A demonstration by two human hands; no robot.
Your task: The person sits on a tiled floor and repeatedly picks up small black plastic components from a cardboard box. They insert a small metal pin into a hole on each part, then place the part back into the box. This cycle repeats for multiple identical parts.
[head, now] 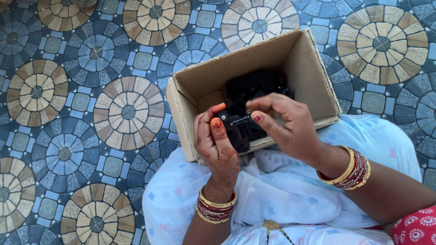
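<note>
Both hands, left (217, 143) and right (286, 124), pinch a small black part (235, 120) between them.

— What's the small black part (235, 120) like?

— Dark, probably plastic with a short metal pin; it lies roughly level, pinched between both hands just above the near edge of the cardboard box (313, 68).

— And the box?

— Plain brown, flaps open, tilted on the lap. Inside sits a heap of black parts (256, 86), glossy and tangled; I can't tell single pieces apart in that shadow.
</note>
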